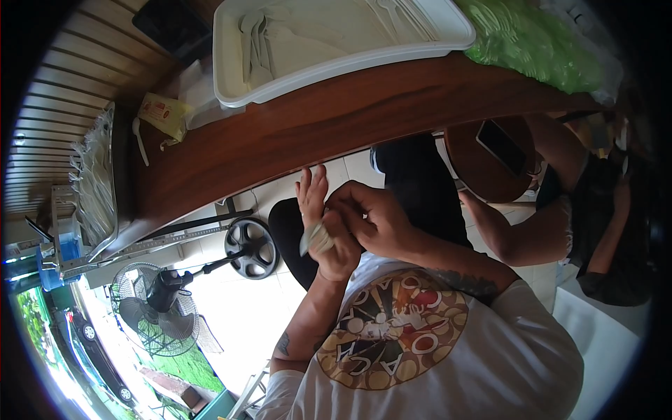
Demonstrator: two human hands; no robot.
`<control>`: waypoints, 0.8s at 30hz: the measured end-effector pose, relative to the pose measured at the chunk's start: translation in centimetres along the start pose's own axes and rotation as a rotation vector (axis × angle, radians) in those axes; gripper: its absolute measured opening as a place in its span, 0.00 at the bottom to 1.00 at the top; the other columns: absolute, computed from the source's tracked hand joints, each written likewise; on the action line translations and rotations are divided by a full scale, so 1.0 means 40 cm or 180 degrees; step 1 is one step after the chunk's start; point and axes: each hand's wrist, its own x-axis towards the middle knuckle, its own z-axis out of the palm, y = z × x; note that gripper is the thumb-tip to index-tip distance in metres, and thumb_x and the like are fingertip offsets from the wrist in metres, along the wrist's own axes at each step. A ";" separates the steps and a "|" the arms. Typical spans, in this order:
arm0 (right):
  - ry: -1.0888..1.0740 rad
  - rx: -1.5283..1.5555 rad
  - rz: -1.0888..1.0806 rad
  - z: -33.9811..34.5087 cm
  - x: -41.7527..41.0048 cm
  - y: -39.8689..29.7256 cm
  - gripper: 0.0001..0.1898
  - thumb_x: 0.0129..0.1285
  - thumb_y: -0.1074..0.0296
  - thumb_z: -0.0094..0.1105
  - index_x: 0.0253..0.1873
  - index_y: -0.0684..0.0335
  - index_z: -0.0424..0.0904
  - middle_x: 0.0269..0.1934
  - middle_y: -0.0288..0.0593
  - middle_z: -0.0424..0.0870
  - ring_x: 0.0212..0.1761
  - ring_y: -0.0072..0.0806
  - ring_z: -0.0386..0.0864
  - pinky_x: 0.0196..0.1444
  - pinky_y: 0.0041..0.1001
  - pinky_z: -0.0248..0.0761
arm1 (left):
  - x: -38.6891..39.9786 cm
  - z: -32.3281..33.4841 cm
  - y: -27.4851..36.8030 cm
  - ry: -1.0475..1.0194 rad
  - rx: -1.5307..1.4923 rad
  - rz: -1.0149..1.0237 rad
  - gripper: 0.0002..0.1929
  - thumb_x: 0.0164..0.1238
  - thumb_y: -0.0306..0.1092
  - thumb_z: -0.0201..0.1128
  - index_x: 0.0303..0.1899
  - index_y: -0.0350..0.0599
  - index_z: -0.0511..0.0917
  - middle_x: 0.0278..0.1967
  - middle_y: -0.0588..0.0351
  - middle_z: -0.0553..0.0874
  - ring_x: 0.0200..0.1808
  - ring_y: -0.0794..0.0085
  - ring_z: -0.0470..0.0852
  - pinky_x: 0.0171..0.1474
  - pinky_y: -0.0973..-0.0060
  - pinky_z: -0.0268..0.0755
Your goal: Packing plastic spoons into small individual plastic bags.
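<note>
My left hand [338, 251] is raised before my chest, with some fingers stretched upward. It holds pale plastic cutlery [318, 239], blurred, whose ends stick out on the left side of the hand. My right hand [375, 215] has its fingers bent, and its fingertips meet my left hand near the thumb. Whether anything is pinched between them is hidden. Beyond both hands, a white plastic tub [336, 79] on the wooden table holds white plastic spoons [254, 47] and forks [391, 16].
Green plastic bags [530, 47] lie at the table's [315, 123] right end. A yellow packet [164, 114], a loose spoon [139, 142] and a tray of wrapped cutlery [94, 178] are leftward. A pedestal fan [157, 304] stands left. Another person [546, 231] sits right, beside a round stool [472, 173] bearing a phone [501, 147].
</note>
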 end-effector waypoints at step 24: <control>-0.0455 -0.1019 -0.0688 -0.056 0.010 0.025 0.14 0.61 0.81 0.61 0.52 0.65 0.77 0.42 0.47 0.82 0.42 0.43 0.83 0.45 0.36 0.77 | 0.001 -0.078 0.058 -0.0604 0.0758 -0.0696 0.06 0.61 0.22 0.71 0.31 0.36 0.80 0.25 0.50 0.86 0.25 0.74 0.86 0.27 0.79 0.76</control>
